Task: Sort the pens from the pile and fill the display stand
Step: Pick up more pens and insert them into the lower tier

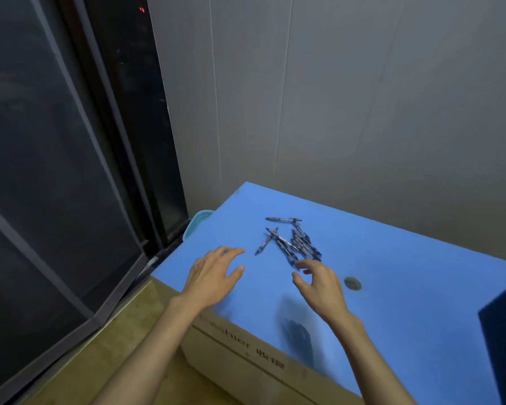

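fingers (304,263) loosely curled at pens (292,244), left hand (214,273) flat beside

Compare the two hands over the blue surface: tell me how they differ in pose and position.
The left hand lies flat with fingers straight, while the right hand has its fingers curled loosely. The left hand is off to the side of the pile of pens, apart from it; the right hand's fingertips are right at the pile's near end. Both are bare, hold nothing, and reach over the blue surface.
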A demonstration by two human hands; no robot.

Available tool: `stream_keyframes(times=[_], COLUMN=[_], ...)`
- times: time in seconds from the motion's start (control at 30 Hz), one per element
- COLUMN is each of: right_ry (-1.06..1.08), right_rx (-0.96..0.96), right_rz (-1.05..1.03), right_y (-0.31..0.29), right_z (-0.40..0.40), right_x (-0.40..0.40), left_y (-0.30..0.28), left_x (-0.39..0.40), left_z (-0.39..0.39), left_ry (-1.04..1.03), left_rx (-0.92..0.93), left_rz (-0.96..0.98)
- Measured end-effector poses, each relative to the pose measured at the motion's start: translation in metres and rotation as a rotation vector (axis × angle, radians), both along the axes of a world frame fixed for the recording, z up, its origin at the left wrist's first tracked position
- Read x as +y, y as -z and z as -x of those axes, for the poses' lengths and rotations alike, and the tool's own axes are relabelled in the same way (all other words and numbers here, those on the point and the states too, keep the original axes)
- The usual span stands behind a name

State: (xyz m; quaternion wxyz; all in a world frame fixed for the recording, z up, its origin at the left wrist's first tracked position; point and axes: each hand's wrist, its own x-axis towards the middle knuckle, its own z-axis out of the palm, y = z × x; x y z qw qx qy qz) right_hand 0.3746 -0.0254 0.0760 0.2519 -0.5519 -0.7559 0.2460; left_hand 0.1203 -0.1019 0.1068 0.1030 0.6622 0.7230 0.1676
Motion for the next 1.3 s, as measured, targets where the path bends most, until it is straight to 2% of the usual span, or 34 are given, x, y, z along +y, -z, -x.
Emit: stream_keyframes(times=[0.2, 0.43, 0.63, 0.87, 1.0, 1.3], right_ry=[0.09, 0.217, 0.309, 0.499, 0.556, 0.663], right_rx=[0.001, -0.027, -0.041, 0.007, 0.008, -0.036], right_rz=[0.017, 0.054, 0.082, 0.101, 0.135, 0.188], right_y=[0.001, 0.018, 0.024, 0.032, 0.039, 0.042], right_z=[0.03, 0.025, 0.025, 0.04, 0.054, 0.075], right_x=[0.066, 0.107, 0.109, 0.09, 0.079, 0.07], left_y=[0.005, 0.046, 0.072, 0.101, 0.111, 0.129], left_x=[0.089, 0.161, 0.217, 0.259, 0.283, 0.322], left_z=[0.036, 0.048, 0.045, 0.051, 0.05, 0.045], left_ry=[0.083, 0.204, 0.32, 0.409, 0.493, 0.703], left_rx=[0.016, 0.007, 0.018, -0.062, -0.065, 0.044], left_rz=[0.005, 0.113, 0.181, 0.076, 0.094, -0.002])
